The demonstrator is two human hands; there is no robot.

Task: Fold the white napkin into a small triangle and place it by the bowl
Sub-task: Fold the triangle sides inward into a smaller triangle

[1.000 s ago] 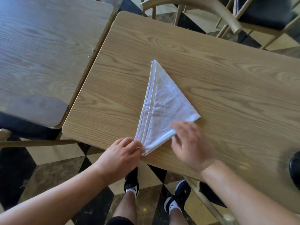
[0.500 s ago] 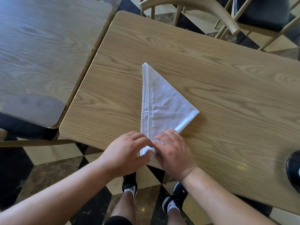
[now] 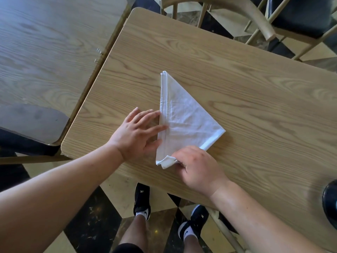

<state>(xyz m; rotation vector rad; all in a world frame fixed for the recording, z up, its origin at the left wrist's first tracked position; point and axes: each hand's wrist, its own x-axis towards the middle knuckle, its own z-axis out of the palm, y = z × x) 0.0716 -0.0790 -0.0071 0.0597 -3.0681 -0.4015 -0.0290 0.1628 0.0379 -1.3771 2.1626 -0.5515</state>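
Observation:
The white napkin (image 3: 184, 121) lies folded as a triangle on the wooden table (image 3: 237, 79), its long edge running away from me. My left hand (image 3: 135, 133) rests flat with fingers spread, fingertips pressing the napkin's left edge. My right hand (image 3: 197, 168) pinches the napkin's near corner, which is lifted and curled a little off the table. A dark bowl (image 3: 330, 203) shows only partly at the right edge of the view, well apart from the napkin.
A second wooden table (image 3: 45, 52) stands to the left across a narrow gap. Wooden chairs (image 3: 255, 17) stand beyond the far edge. The near table edge is just under my hands, with my legs and shoes above the checkered floor (image 3: 91, 207).
My left hand left the near corner and moved up to press flat on the napkin's left edge. My right hand took hold of the near corner and lifted it slightly.

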